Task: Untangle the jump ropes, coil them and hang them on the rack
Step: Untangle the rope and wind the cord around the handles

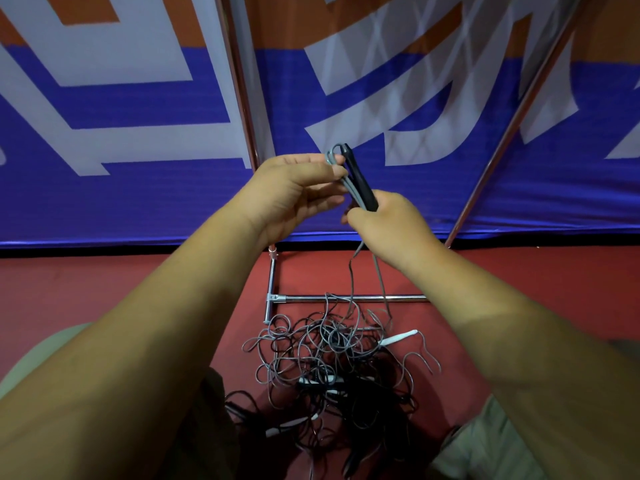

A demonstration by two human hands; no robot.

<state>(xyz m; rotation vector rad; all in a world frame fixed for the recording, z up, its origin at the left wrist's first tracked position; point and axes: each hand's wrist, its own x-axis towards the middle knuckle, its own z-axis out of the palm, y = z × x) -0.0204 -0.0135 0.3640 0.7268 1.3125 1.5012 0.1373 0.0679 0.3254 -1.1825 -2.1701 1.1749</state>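
Nearest the lens: two bare forearms, reaching forward over the tangle (332, 372) of jump ropes lying on the red floor (121, 289).

Above the tangle, both hands work on one rope.
- The right hand (391, 230) is closed round the lower end of a black handle (360, 181), with folded lengths of grey cord (334, 157) bundled against it.
- The left hand (298, 192) pinches the top of those folds between thumb and fingertips, beside the handle's tip.
- Two grey strands drop from the right hand into the tangle, so this rope is not yet free.

Step, as judged: untangling and coiling are running together. One rope is part-gathered and nothing is hung.

Next move, as judged: draw more grey cord up out of the tangle, slowly, folding each length against the handle. The strands cross black cord below and may snag, lifting the whole heap.

Rack (346, 298): a chrome crossbar lies just behind the tangle, with uprights rising beyond it against a blue, white and orange banner (138, 98). No rope shows on it.

Counts:
- Hands: 2.
- Black handle in hand: 1.
- White handles (398, 337) in the tangle: 3 seen, possibly more buried.
- Cord colours: 2, grey and black.
- Ropes in the tangle: cannot tell, too knotted.
- Rack: 1.
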